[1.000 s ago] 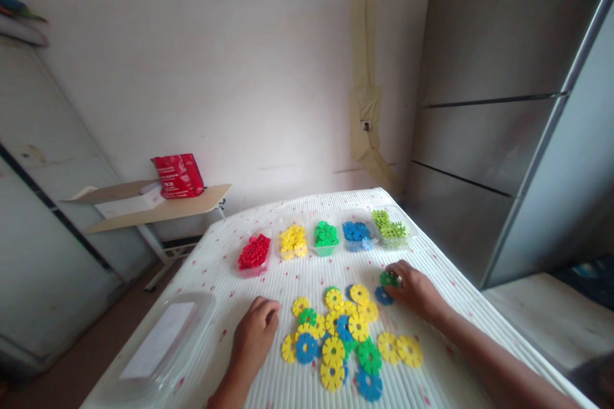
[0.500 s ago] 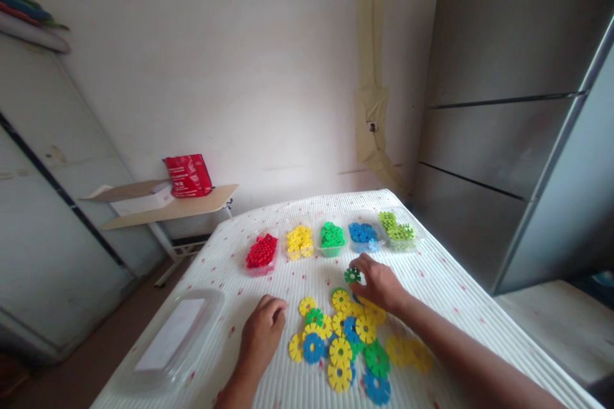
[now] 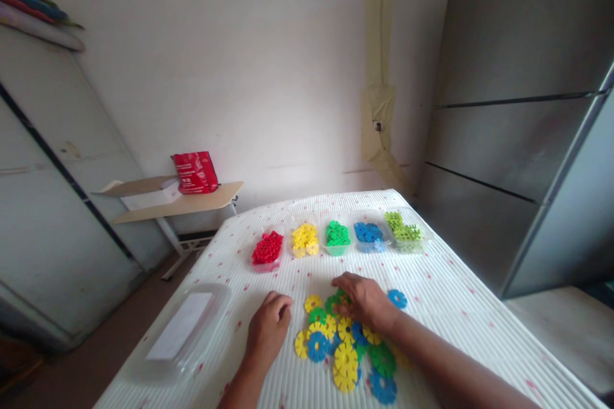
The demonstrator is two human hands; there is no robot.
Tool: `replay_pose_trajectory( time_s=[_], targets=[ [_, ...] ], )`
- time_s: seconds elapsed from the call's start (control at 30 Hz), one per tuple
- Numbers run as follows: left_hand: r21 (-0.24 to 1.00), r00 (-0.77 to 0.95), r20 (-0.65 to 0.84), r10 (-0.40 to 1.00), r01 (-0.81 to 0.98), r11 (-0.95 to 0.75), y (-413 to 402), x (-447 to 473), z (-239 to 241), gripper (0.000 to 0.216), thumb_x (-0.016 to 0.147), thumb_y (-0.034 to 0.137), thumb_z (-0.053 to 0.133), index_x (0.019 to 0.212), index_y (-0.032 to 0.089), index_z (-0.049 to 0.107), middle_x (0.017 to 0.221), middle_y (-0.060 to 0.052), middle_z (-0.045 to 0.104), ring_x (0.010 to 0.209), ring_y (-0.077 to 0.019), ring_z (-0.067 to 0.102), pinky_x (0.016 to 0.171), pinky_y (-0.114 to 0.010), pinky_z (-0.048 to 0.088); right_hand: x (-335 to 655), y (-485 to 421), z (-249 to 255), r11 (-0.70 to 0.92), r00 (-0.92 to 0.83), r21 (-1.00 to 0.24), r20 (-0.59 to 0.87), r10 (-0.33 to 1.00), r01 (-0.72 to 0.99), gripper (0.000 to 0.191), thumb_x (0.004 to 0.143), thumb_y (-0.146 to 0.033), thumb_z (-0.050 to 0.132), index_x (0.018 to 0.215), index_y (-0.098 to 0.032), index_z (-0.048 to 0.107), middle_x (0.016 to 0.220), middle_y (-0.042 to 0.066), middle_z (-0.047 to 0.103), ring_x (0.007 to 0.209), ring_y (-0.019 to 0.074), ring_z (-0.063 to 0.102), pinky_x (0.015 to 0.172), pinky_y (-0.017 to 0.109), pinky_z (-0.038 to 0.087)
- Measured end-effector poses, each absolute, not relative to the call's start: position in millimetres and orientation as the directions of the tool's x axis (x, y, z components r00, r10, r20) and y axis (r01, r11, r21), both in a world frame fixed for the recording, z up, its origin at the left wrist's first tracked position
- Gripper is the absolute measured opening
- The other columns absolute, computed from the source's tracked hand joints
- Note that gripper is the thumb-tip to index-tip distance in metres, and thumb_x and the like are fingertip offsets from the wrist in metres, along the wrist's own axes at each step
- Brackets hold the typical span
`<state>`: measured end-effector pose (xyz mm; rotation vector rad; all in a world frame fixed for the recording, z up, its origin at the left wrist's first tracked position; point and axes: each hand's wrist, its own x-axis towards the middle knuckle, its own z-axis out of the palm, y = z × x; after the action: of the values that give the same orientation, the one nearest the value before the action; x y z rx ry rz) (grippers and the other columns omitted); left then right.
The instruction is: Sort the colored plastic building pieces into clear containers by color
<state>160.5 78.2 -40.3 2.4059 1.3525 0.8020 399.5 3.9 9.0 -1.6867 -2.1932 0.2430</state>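
Note:
A pile of yellow, blue and green toothed plastic discs (image 3: 345, 345) lies on the white ribbed table cover (image 3: 451, 307). My right hand (image 3: 363, 301) rests on the pile's far edge, its fingers curled onto a green disc (image 3: 332, 302). My left hand (image 3: 270, 327) lies on the cover just left of the pile, fingers curled, holding nothing. One blue disc (image 3: 397, 298) lies alone to the right of my right hand.
Five small clear trays stand in a row at the back: red (image 3: 267, 249), yellow (image 3: 306, 240), green (image 3: 337, 235), blue (image 3: 368, 233), lime (image 3: 403, 233). A clear plastic lid (image 3: 182, 327) lies at the left. A side table with a red bag (image 3: 194, 172) stands beyond.
My right hand carried a green disc from the right side leftward and down onto the pile's far edge, leaving a blue disc behind. My left hand stayed put.

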Motion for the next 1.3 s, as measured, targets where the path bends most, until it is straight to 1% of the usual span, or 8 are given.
replay_pose_trajectory(
  time_s=[0.17, 0.3, 0.47, 0.67, 0.8, 0.93, 1.1, 1.3],
  targets=[
    [0.476, 0.404, 0.336, 0.851, 0.707, -0.524, 77.3, 160.7, -40.2, 0.021, 0.078, 0.014, 0.041, 0.076, 0.019, 0.062, 0.081, -0.002, 0.060, 0.080, -0.0154, 0.059, 0.073, -0.026, 0.043, 415.8, 8.1, 4.9, 0.196, -0.125, -0.361, 0.209, 0.970, 0.912, 0.030, 0.078, -0.010, 0.043, 0.096, -0.020, 0.064, 0.098, 0.006, 0.064, 0.095, 0.0176, 0.058, 0.081, 0.024, 0.042],
    [0.483, 0.397, 0.330, 0.856, 0.708, -0.515, 76.3, 161.3, -39.8, 0.021, 0.078, 0.013, 0.041, 0.077, 0.019, 0.061, 0.082, -0.002, 0.060, 0.080, -0.0150, 0.058, 0.073, -0.026, 0.043, 417.7, 9.0, 1.7, 0.330, -0.277, -0.333, 0.198, 0.940, 0.883, 0.043, 0.069, -0.003, 0.043, 0.102, -0.022, 0.062, 0.107, 0.003, 0.063, 0.103, 0.0174, 0.054, 0.089, 0.026, 0.038],
    [0.494, 0.388, 0.316, 0.866, 0.712, -0.499, 76.3, 162.0, -39.6, 0.021, 0.078, 0.013, 0.041, 0.076, 0.020, 0.061, 0.081, -0.002, 0.060, 0.080, -0.0146, 0.058, 0.074, -0.026, 0.043, 414.0, 11.3, 3.3, 0.411, -0.395, -0.270, 0.116, 0.911, 0.871, 0.042, 0.066, -0.014, 0.053, 0.106, -0.023, 0.060, 0.107, 0.005, 0.062, 0.102, 0.0205, 0.053, 0.093, 0.033, 0.035],
    [0.492, 0.394, 0.320, 0.862, 0.708, -0.507, 75.0, 162.2, -38.1, 0.021, 0.078, 0.013, 0.041, 0.076, 0.020, 0.061, 0.081, -0.001, 0.059, 0.079, -0.0145, 0.058, 0.073, -0.026, 0.043, 412.5, 14.8, 7.4, 0.277, -0.276, -0.190, 0.029, 0.961, 0.942, 0.027, 0.066, -0.027, 0.060, 0.093, -0.021, 0.063, 0.097, 0.006, 0.061, 0.090, 0.0214, 0.056, 0.071, 0.027, 0.043],
    [0.492, 0.386, 0.315, 0.867, 0.714, -0.497, 74.9, 162.7, -37.8, 0.021, 0.078, 0.012, 0.042, 0.076, 0.019, 0.062, 0.081, -0.001, 0.060, 0.080, -0.0146, 0.058, 0.073, -0.026, 0.043, 418.6, 10.9, 14.7, 0.215, -0.212, -0.151, 0.039, 0.977, 0.965, 0.019, 0.067, -0.026, 0.059, 0.083, -0.018, 0.063, 0.092, 0.008, 0.062, 0.084, 0.0208, 0.058, 0.067, 0.026, 0.042],
    [0.494, 0.386, 0.303, 0.871, 0.718, -0.490, 75.8, 163.5, -38.4, 0.021, 0.078, 0.012, 0.042, 0.077, 0.020, 0.062, 0.082, -0.001, 0.060, 0.081, -0.0147, 0.058, 0.075, -0.026, 0.043, 422.9, 6.8, 21.4, 0.166, -0.151, -0.156, 0.103, 0.983, 0.974, 0.023, 0.074, -0.026, 0.053, 0.094, -0.017, 0.061, 0.096, 0.010, 0.063, 0.086, 0.0213, 0.059, 0.070, 0.027, 0.042],
    [0.479, 0.378, 0.303, 0.875, 0.733, -0.482, 75.2, 164.4, -37.5, 0.021, 0.078, 0.012, 0.042, 0.077, 0.020, 0.062, 0.083, -0.001, 0.060, 0.080, -0.0141, 0.058, 0.074, -0.025, 0.043, 402.5, 7.0, 22.0, 0.296, -0.264, -0.205, 0.169, 0.949, 0.933, 0.028, 0.075, -0.029, 0.055, 0.101, -0.020, 0.059, 0.099, 0.006, 0.065, 0.089, 0.0197, 0.058, 0.072, 0.026, 0.040],
    [0.472, 0.380, 0.316, 0.869, 0.732, -0.492, 74.0, 164.3, -37.0, 0.022, 0.077, 0.012, 0.042, 0.076, 0.020, 0.062, 0.081, -0.001, 0.059, 0.078, -0.0135, 0.058, 0.073, -0.023, 0.043, 380.7, 14.2, 6.7, 0.418, -0.404, -0.080, 0.143, 0.903, 0.905, 0.016, 0.072, -0.029, 0.060, 0.084, -0.019, 0.059, 0.084, 0.004, 0.066, 0.083, 0.0192, 0.056, 0.068, 0.027, 0.037]
  ],
)
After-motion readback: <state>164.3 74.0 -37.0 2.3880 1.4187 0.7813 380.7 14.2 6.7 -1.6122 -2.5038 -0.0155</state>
